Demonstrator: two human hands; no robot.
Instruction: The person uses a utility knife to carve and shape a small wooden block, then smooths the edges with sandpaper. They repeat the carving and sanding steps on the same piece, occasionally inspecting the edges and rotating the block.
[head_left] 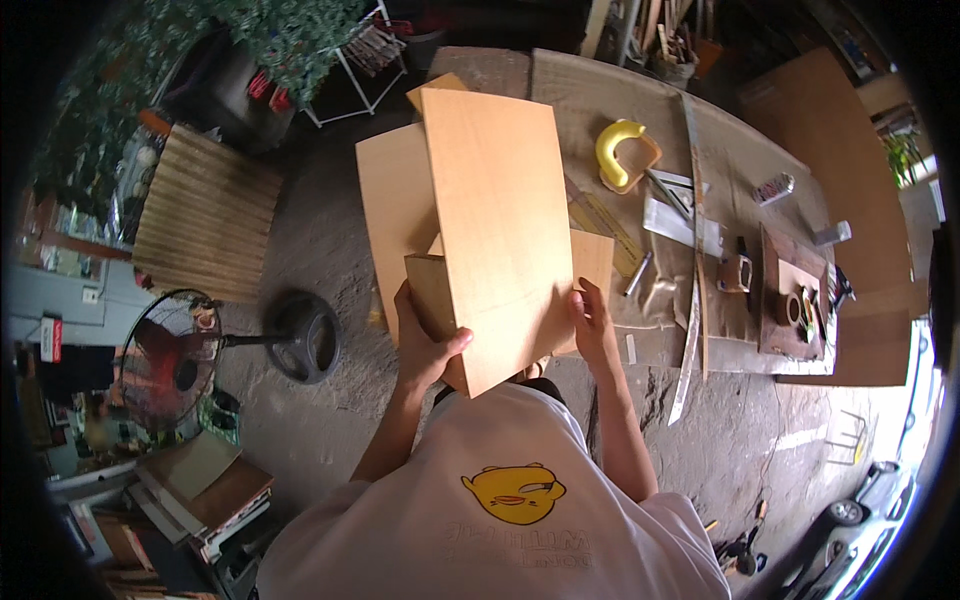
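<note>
A pale wooden board (505,230) stands tilted up in front of me, held between both hands. My left hand (430,345) is closed round its lower left side, thumb on the front face, fingers behind against a wooden block (428,290). At the lower right edge, my right hand (594,325) grips the board with bent fingers; part of that grip is hidden. Behind it, another pale panel (390,190) shows at the left, and a smaller piece of board (594,255) sticks out at the right.
A paper-covered table (740,150) carries a yellow curved handle (612,155), a yellow ruler (622,238), a long metal ruler (686,360) and a wooden tray (775,335) with a tape roll (788,308). A standing fan (175,360) and stacked boards (205,490) are at left.
</note>
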